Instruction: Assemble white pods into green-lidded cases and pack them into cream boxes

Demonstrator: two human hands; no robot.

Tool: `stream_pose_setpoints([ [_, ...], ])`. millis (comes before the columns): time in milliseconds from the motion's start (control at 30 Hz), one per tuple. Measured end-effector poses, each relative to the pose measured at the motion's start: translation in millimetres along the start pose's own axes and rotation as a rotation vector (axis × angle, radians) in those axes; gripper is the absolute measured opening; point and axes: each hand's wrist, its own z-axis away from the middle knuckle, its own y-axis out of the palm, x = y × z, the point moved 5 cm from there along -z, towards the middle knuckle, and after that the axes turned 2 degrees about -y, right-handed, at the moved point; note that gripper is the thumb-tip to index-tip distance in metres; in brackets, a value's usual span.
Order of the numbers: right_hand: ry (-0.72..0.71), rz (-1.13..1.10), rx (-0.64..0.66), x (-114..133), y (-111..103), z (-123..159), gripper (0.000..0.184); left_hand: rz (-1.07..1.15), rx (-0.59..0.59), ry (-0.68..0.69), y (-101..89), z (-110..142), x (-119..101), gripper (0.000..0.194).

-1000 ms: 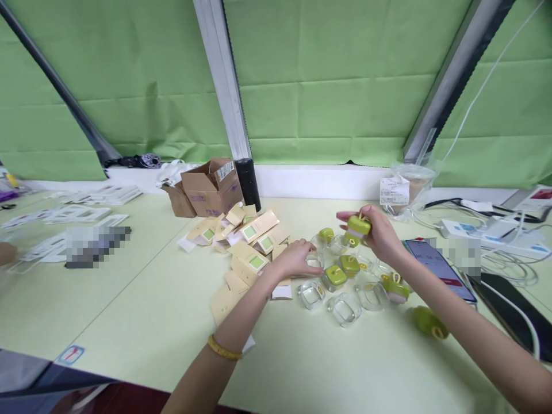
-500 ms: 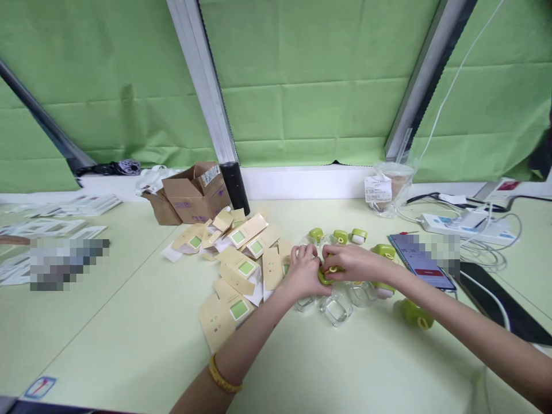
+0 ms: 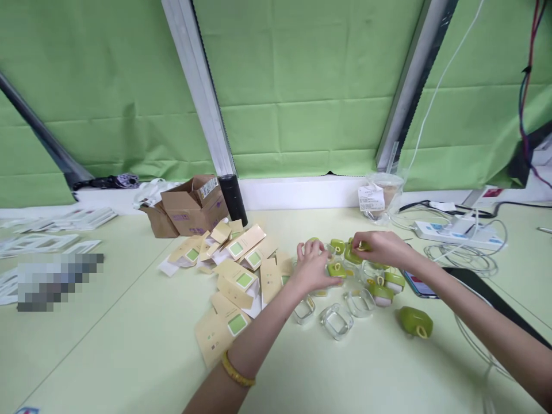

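My left hand [image 3: 311,267] is curled around a small green case [image 3: 337,270] with a yellow loop; its thumb lies along the near side. The hand's underside and whatever lies beneath it are hidden. Just to the right, my right hand [image 3: 379,248] pinches another small green case [image 3: 352,255] from above, its fingertips partly covering it. Clear plastic cases [image 3: 336,321] lie in front of the hands. Several more green cases [image 3: 382,294] with loops sit under and beside my right forearm, and a larger green case [image 3: 415,322] rests apart, nearer me.
Beige printed cartons [image 3: 236,282] are heaped left of my hands. Behind them stand a cardboard box [image 3: 194,210] and a black cylinder [image 3: 233,200]. At right are a phone [image 3: 420,286], a power strip [image 3: 457,233] and cables. White frames [image 3: 38,244] lie far left.
My right hand came down from above the table with a green case to my left hand, then shifted right onto another green case. The left hand stayed near the clear cases.
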Motion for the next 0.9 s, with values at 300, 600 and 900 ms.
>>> stream_pose_setpoints([
  [300, -0.159, 0.016, 0.110, 26, 28, -1, 0.017, -0.002, 0.114, -0.037, 23.8, -14, 0, 0.049],
  [600, -0.091, -0.226, -0.138, 16, -22, -5, 0.016, -0.033, 0.107, -0.074, 17.9, -14, -1, 0.054],
  [900, 0.172, -0.296, -0.146, -44, -24, 2, 0.018, 0.005, 0.038, 0.082, 1.9, -42, -30, 0.047],
])
